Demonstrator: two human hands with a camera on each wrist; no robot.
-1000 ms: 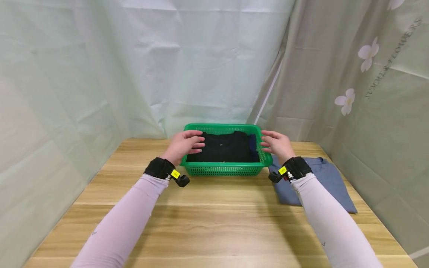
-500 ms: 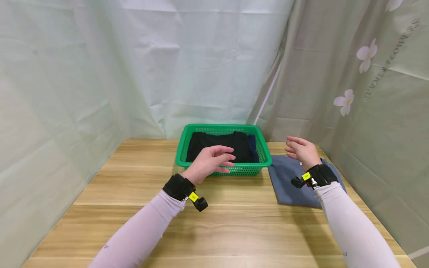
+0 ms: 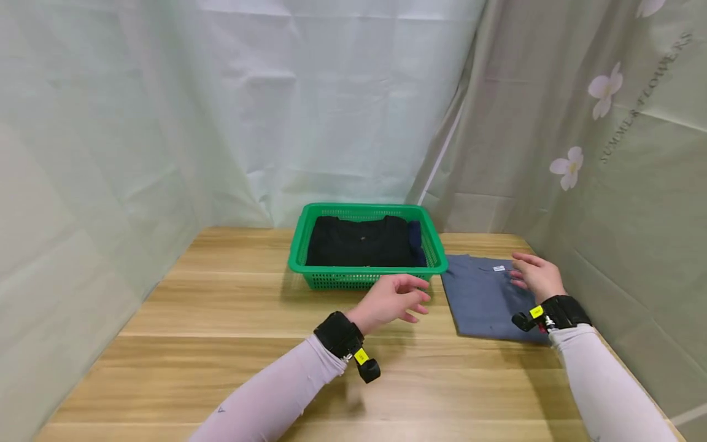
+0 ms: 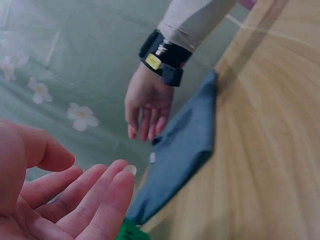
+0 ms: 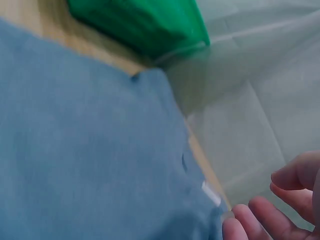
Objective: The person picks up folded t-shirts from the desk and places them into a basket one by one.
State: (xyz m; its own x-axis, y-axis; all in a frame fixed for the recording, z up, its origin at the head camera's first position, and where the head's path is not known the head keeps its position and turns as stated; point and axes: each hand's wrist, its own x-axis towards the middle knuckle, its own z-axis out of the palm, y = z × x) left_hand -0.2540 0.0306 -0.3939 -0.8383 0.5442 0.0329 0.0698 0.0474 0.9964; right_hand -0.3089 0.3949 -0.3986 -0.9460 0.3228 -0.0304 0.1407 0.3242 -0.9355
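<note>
Right hand (image 3: 537, 279) is hovering over the shirt (image 3: 477, 301), fingers loosely bent, gripping nothing. Left hand (image 3: 392, 299) is hanging before the basket (image 3: 342, 270), fingers relaxed, likewise holding nothing. Shirt is lying on the table (image 3: 221, 344), beside the basket; black clothing (image 3: 359, 244) is occupying the latter.

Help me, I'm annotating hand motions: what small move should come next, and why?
Probably bring the left hand across to the left edge of the flat blue-grey fabric garment: that hand looks empty and open above the pale wooden table, short of the garment, while the right hand, also open, is close to the garment's small white label.
</note>
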